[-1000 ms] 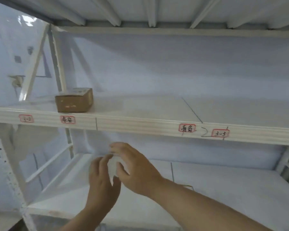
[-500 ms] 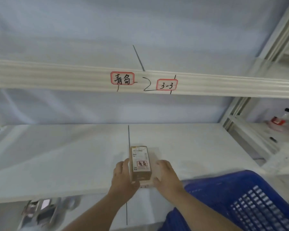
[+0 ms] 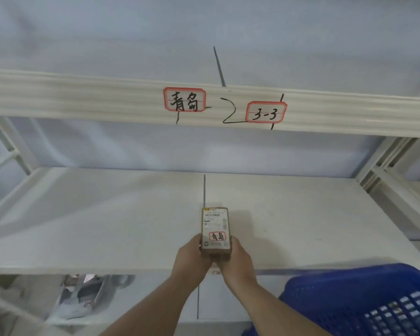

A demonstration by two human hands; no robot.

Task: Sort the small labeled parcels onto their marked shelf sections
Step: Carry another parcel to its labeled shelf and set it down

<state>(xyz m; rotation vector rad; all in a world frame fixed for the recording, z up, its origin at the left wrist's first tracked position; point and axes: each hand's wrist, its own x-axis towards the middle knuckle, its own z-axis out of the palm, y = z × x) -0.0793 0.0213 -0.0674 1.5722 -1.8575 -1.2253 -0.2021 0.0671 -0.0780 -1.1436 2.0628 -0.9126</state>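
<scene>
A small brown cardboard parcel [image 3: 215,230] with a white shipping label and a red-bordered handwritten tag is held between both hands above the front of the middle shelf [image 3: 95,214]. My left hand [image 3: 192,257] grips its left side, my right hand [image 3: 235,259] its right side. On the upper shelf's front rail [image 3: 83,100] sits a red-bordered tag [image 3: 184,99] with the same two characters, and to its right a tag reading 3-3 [image 3: 266,112]. A black divider line [image 3: 204,190] runs across the middle shelf just behind the parcel.
A blue plastic basket [image 3: 364,294] stands at the lower right. Grey-white packages [image 3: 85,297] lie on the level below at the lower left. White shelf uprights [image 3: 388,166] rise at the right, and another upright [image 3: 7,141] at the left.
One second ago both hands were empty before the shelves, with a brown box on the upper left shelf. The view has since swung right and down, and both hands now hold the labelled parcel.
</scene>
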